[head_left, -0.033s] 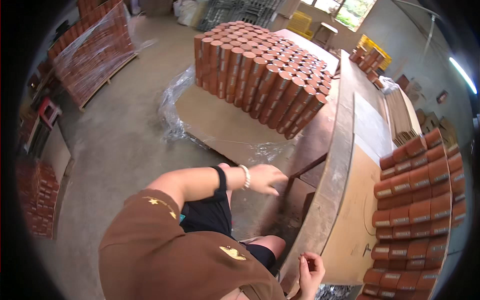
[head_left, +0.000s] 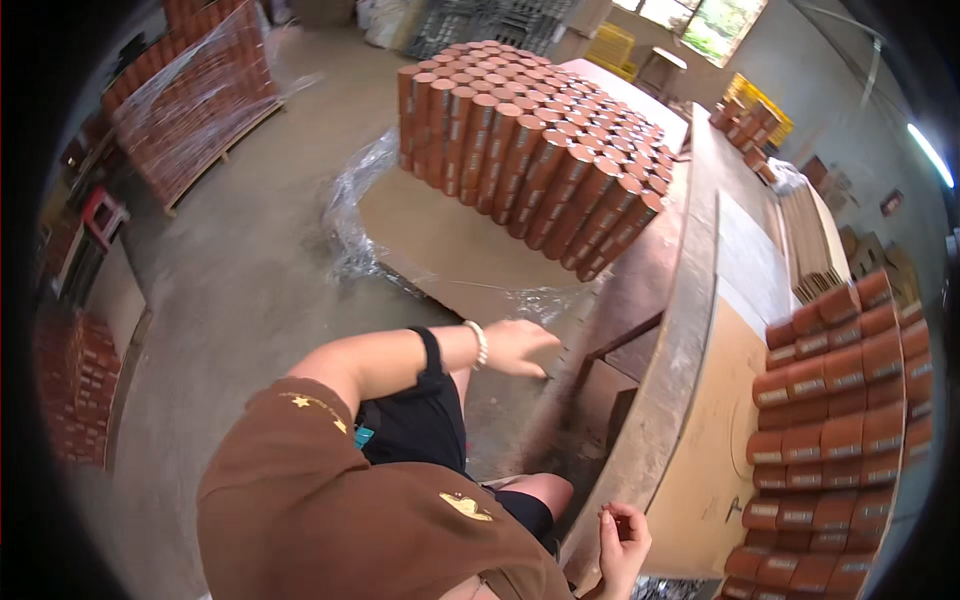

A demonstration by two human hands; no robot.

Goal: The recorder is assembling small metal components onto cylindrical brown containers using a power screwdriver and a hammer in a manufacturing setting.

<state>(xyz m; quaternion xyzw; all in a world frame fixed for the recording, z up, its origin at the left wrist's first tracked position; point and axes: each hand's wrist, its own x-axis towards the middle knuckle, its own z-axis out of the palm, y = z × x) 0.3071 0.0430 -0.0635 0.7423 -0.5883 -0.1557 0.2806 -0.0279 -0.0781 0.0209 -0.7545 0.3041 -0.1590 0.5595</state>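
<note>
My left hand [head_left: 518, 347], with a beaded bracelet at the wrist, is stretched out above the floor, fingers extended and nothing in them. It is left of the wooden workbench [head_left: 640, 440] and on the near side of a cardboard-covered pallet [head_left: 440, 235]. At the bench's near edge my right hand [head_left: 625, 545] is closed, fingertips curled toward the thumb; whatever it may hold is too small to make out. Beside it, a heap of small shiny metal pieces [head_left: 660, 588] shows at the lower edge. A small dark T-shaped piece [head_left: 734, 508] lies on the bench's board [head_left: 690, 460].
Reddish-brown cylinders [head_left: 530, 150] stand packed on the pallet, with clear plastic film [head_left: 350, 220] around its edge. More cylinders [head_left: 840, 440] are stacked in rows at the bench's right. Flat cardboard sheets [head_left: 815, 240] lie behind them. A film-wrapped pallet load [head_left: 195, 110] stands far left.
My left hand has shifted slightly left and up, still with fingers stretched. The surroundings sit a little further right in the picture. My right hand stays where it was.
</note>
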